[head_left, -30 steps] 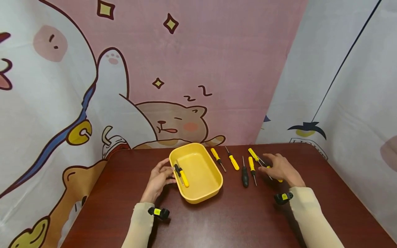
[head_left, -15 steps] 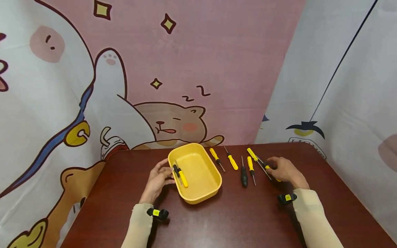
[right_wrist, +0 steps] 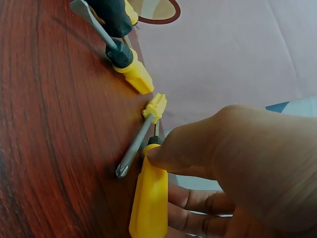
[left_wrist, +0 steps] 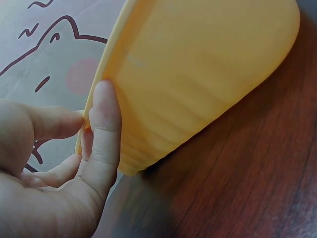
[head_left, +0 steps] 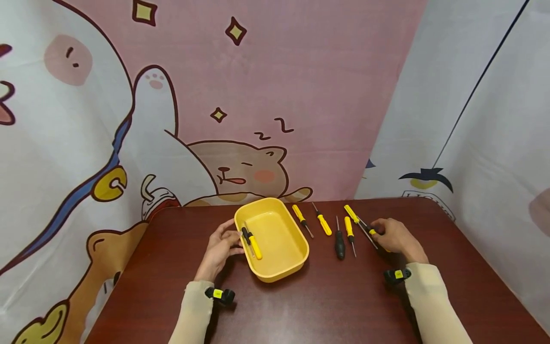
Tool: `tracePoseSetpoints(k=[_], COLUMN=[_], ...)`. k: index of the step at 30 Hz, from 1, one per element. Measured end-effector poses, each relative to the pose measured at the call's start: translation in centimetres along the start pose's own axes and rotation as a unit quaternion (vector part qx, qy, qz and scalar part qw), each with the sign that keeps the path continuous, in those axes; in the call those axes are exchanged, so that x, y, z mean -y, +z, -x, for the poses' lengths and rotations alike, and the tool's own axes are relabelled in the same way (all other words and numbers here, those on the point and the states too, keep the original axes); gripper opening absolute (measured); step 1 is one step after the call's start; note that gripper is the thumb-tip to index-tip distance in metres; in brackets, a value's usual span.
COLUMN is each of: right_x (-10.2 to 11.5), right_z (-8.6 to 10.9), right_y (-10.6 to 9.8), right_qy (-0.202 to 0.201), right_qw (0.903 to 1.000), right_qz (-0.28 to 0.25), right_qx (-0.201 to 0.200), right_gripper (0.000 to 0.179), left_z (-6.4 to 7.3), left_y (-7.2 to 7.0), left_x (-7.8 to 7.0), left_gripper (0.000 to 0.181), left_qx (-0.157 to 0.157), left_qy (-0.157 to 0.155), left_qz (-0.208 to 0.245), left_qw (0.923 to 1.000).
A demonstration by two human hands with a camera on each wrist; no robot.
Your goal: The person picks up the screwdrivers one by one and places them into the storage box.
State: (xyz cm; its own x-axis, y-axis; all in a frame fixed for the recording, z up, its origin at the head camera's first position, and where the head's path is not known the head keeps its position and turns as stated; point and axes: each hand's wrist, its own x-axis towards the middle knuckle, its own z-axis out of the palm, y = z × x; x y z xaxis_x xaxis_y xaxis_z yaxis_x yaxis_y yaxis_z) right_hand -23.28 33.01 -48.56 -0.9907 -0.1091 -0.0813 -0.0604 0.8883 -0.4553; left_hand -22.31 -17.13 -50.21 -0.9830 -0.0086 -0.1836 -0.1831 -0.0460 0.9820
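Observation:
My left hand (head_left: 219,248) pinches the left rim of a yellow plastic tray (head_left: 281,239), thumb on one side of the wall and fingers on the other, as the left wrist view shows. Inside the tray lie two screwdrivers, one with a yellow handle (head_left: 256,248) and one with a black handle (head_left: 245,233). At the right, my right hand (head_left: 397,237) grips a yellow-handled screwdriver (right_wrist: 150,203), thumb near the black collar. Its shaft points away from the hand. Right beside it lies another screwdriver with a yellow handle (head_left: 350,213) and a long cross-tip shaft.
Between tray and right hand lie several more screwdrivers: a black-handled one (head_left: 340,245), and yellow-handled ones, such as the nearest screwdriver (head_left: 349,226) to its right. The dark red table (head_left: 318,306) ends at a printed cloth (head_left: 326,119) behind.
My right hand has moved slightly right and down and closed its fingers on the yellow-handled screwdriver. The left hand and the tray stay in place.

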Motion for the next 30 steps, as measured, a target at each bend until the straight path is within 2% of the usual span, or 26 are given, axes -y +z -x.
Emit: tracePoseSetpoints(k=[17, 30], right_x=[0.46, 0.10], right_z=[0.05, 0.10], right_y=[0.57, 0.25], right_qy=[0.018, 0.026], right_qw=[0.9998, 0.9995], right_qz=[0.006, -0.016], right_qx=[-0.007, -0.003], right_gripper=[0.039, 0.039], left_z=[0.01, -0.01], left_y=[0.06, 0.10], left_x=[0.07, -0.20], left_gripper=[0.057, 0.057], left_qx=[-0.002, -0.001], left_qy=[0.003, 0.001], left_qz=[0.000, -0.003], left_qw=[1.0000, 1.0000])
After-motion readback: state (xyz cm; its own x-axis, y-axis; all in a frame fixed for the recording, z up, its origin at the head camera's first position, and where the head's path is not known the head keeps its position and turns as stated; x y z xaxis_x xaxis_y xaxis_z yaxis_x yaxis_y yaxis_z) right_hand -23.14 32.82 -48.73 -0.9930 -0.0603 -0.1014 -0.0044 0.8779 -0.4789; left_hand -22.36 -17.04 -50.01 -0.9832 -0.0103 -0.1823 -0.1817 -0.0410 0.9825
